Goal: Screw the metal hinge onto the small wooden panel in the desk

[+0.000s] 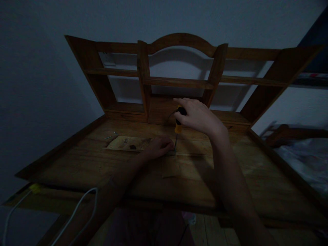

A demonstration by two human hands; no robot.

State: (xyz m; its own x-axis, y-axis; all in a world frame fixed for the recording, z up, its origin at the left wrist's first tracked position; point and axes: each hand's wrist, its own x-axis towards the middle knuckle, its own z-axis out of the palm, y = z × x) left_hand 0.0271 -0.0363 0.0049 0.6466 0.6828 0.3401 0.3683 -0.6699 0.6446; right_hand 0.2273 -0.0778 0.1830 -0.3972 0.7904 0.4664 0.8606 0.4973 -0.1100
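Observation:
My right hand [196, 114] is wrapped round the top of a screwdriver [178, 127] with a yellow and black handle. Its thin metal shaft points almost straight down, with the tip at the edge of a wooden board [125, 142] on the desk. Close beside the tip, my left hand [160, 147] lies low over the board's right part with its fingers curled together. What those fingers pinch is hidden in the dim light. A small square piece of wood [170, 167] lies just in front of them.
The wooden desk [246, 171] carries a shelf hutch [179, 83] along its back. Small metal screws [111, 136] lie left of the board. A white cable [79, 203] hangs over the front left edge, near a yellow object [35, 188]. Bedding [299, 157] shows at right.

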